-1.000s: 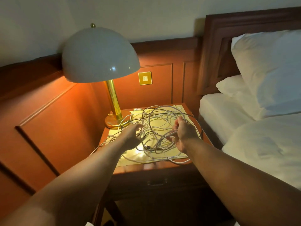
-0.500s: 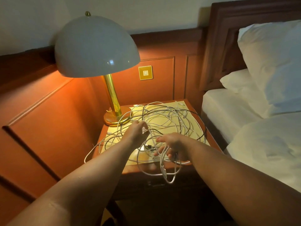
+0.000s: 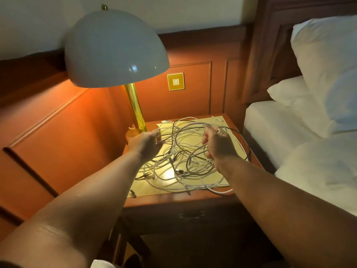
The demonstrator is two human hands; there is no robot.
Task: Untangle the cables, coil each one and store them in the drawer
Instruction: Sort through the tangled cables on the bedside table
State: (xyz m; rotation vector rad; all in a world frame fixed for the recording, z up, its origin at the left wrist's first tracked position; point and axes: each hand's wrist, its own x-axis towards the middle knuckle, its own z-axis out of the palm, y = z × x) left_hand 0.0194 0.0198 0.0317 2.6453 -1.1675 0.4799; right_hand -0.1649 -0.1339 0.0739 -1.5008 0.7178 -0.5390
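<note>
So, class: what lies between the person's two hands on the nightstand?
In the head view, between the left hand and right hand lie tangled cables, white and dark loops crossing on the nightstand. The right hand holds white strands.

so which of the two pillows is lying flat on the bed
The lower pillow, flat on the mattress by the headboard. The upper pillow leans up over it.

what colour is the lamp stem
Shiny gold; the lamp stem shows best in the head view.
</note>
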